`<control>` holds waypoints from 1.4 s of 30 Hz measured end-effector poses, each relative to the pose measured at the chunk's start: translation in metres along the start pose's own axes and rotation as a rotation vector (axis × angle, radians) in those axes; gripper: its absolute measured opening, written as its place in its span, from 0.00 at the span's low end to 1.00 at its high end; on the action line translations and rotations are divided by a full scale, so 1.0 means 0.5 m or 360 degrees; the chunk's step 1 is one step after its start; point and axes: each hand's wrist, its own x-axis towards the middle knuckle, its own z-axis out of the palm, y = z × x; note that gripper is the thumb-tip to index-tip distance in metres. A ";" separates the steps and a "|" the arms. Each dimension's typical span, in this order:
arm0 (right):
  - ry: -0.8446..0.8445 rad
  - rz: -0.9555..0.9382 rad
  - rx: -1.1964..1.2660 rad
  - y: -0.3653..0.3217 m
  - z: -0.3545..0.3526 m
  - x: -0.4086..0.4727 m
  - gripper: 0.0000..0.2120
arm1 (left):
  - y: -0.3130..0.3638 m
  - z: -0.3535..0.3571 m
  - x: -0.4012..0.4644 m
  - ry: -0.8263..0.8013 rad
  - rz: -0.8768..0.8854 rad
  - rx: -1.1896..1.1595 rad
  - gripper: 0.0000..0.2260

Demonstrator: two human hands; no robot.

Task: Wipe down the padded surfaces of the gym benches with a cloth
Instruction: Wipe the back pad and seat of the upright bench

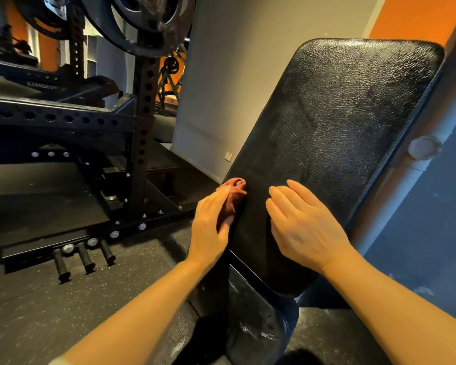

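Observation:
A black padded backrest (334, 133) of an inclined gym bench rises in front of me, with the seat pad (256, 317) below it. My left hand (211, 227) grips a bunched reddish-brown cloth (233, 193) against the left edge of the backrest, low down. Resting flat on the lower part of the pad is my right hand (300, 225), fingers straight and close together, holding nothing.
A dark steel power rack (142, 114) with holed uprights stands to the left, a weight plate (148, 19) hanging at the top. Three short black pegs (84, 256) stick out near the rubber floor. A grey wall is behind, and a blue-and-orange wall sits on the right.

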 end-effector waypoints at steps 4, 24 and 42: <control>-0.0021 -0.0012 0.0019 -0.005 0.002 -0.005 0.12 | -0.001 0.016 0.059 0.0157 -0.0275 -0.0054 0.21; 0.0040 0.0019 0.0006 -0.002 0.001 -0.010 0.11 | -0.013 0.014 -0.064 0.0180 -0.0197 -0.0013 0.17; -0.0043 0.0173 -0.0121 0.038 -0.057 -0.193 0.23 | 0.171 0.061 -0.147 0.0115 -0.0141 -0.0197 0.15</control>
